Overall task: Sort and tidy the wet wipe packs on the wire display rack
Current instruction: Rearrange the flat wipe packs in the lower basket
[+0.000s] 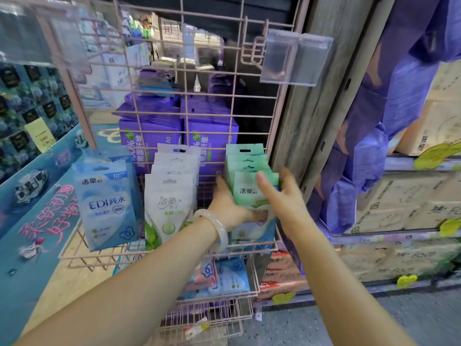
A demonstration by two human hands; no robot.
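Green wipe packs (252, 188) sit at the pink rack's (82, 258) right end, gripped by the left hand (230, 203) from their left side; right hand (279, 196) hovers relaxed just right of them; white packs (172, 196) stand further left.

to my right a weathered wooden post (309, 101) stands before stacked cardboard boxes (409, 201), grey floor (374, 320) lies below me, and a blue printed display stand (30, 221) sits at my left.

A gap separates the white wipe packs (172, 196) from the green wipe packs (249, 178); the left hand (228, 203) occupies it. The wooden post (306, 116) blocks access right of the green stack.
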